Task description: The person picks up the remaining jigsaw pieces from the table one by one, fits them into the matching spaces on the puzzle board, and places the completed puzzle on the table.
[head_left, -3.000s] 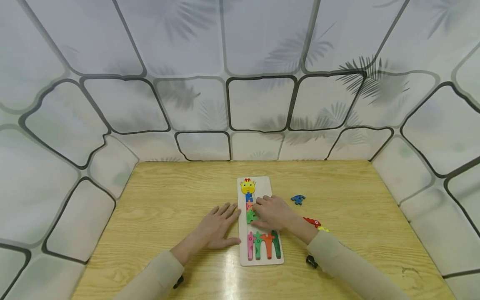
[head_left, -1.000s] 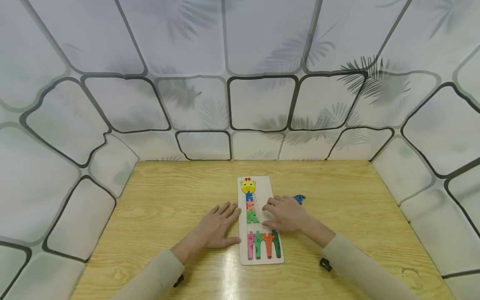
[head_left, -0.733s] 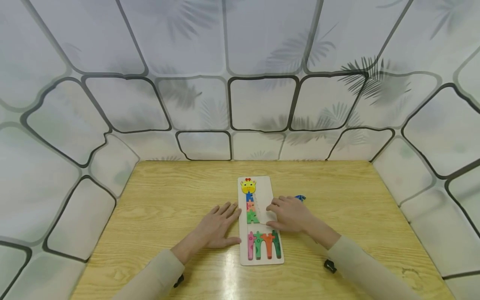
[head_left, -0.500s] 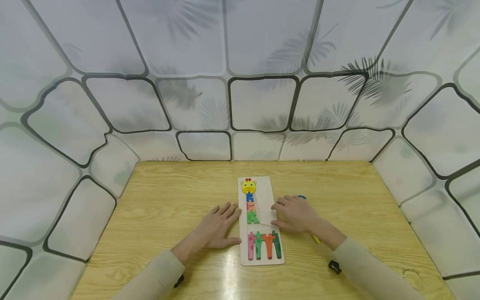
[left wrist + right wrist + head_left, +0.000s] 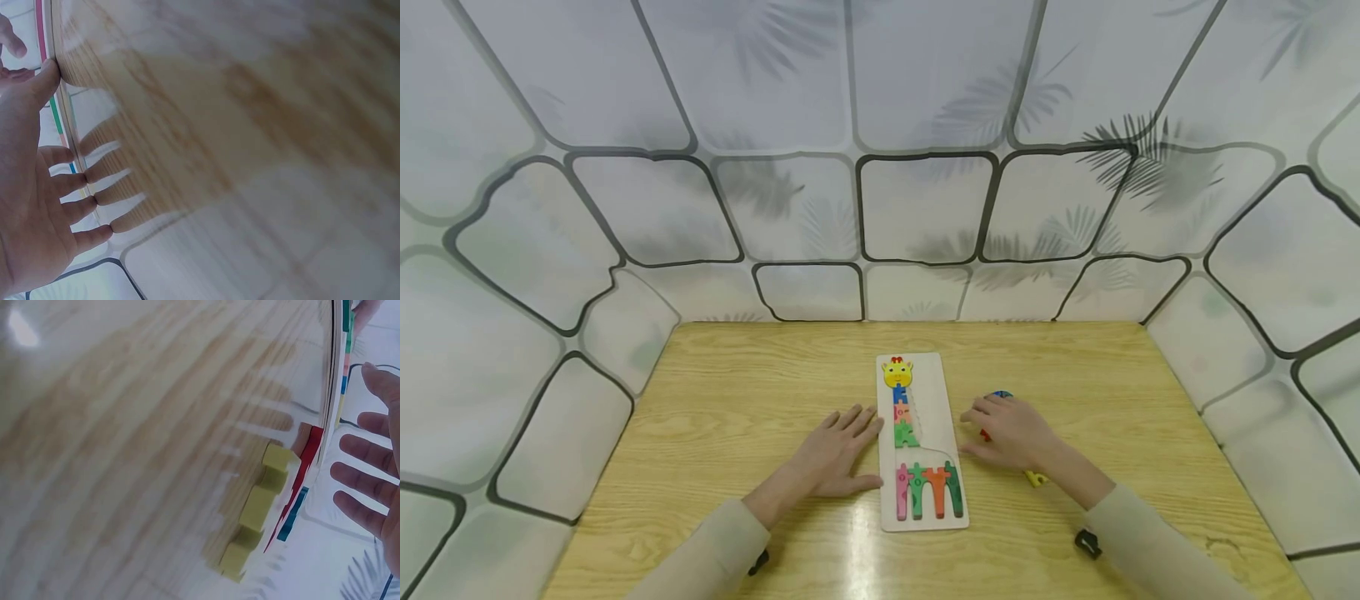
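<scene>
A white giraffe puzzle board [image 5: 932, 392] lies on the table, bearing a yellow giraffe-head piece [image 5: 897, 372], a blue piece [image 5: 900, 395], a pink piece [image 5: 901, 413] and a green piece [image 5: 905, 434]; several coloured leg pieces [image 5: 937, 492] fill its lower end. My left hand [image 5: 838, 458] rests flat on the table, spread fingertips at the board's left edge. To the right of the board, my right hand [image 5: 1011, 433] hovers over a red puzzle piece [image 5: 986, 435], partly hiding it. In the right wrist view its fingers [image 5: 365, 484] are apart and hold nothing.
Beside the red piece lie a yellow puzzle piece [image 5: 1036, 478] and a dark blue one [image 5: 1002, 393], both partly covered by my right hand. A pale patterned wall [image 5: 917, 208] encloses the wooden table [image 5: 760, 367] at the back and sides.
My right hand has left the green piece on the board and moved right, over the loose pieces. The green piece stays on the board. My left hand has not moved.
</scene>
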A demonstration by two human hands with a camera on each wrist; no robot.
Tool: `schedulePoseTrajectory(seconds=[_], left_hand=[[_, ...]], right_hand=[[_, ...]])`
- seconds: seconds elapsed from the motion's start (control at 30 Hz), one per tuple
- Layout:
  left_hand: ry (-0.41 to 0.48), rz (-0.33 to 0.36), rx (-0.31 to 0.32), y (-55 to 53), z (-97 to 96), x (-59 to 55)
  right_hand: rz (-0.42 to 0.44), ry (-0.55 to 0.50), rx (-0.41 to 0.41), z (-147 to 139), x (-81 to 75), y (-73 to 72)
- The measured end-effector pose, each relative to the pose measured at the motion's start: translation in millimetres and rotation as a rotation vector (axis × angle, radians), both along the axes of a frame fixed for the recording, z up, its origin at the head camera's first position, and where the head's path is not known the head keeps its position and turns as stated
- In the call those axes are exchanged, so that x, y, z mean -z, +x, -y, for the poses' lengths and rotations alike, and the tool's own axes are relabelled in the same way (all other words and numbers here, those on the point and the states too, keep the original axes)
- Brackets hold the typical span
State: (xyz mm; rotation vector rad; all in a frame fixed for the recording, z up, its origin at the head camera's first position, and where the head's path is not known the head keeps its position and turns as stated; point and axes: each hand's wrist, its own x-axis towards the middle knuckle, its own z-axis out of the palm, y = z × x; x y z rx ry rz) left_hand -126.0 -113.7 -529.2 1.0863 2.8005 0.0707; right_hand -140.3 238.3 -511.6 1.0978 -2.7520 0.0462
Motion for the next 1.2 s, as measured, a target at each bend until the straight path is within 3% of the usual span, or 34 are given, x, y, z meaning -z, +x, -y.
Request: schedulePoseTrajectory(seconds=[0.43,0.73,1.2], left_hand=[[0.002,0.004,-0.002,-1.3,0.5,2.2],[0.002,0.003,0.001,-1.0,0.7,2.2],[0.01,0.009,0.002,-0.5,0.3,-0.8]], right_hand=[[-0.021,-0.052,0.01,-20.7,3.5,4.0],[-0.092,-0.091,-0.03,-34.9,9.3,5.8],[-0.011,-0.034,0.035,-50.0,8.9,9.8]])
